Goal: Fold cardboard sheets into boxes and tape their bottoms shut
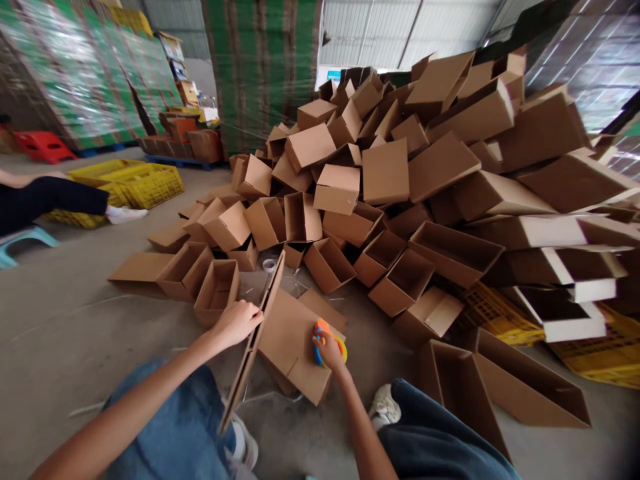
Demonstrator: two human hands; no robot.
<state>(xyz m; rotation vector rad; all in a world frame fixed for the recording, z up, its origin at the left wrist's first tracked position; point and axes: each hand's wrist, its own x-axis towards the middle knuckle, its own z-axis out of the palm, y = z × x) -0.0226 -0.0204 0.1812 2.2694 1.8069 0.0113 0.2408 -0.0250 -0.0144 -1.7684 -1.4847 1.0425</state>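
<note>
Cardboard box (pixel 295 347) between knees: left hand (pixel 237 323) grips flap edge; right hand (pixel 327 348) clutches tape dispenser (pixel 320 328).

This is a warehouse or packing shed. A great heap of open cardboard boxes (pixel 400 187) spreads across a bare concrete floor (pixel 65 333). Tall stacks of flat green-printed cartons (pixel 260 67) wrapped in clear film stand behind on pallets. Yellow plastic crates (pixel 145 183) lie about, and a corrugated metal roof (pixel 370 30) covers the space.
</note>
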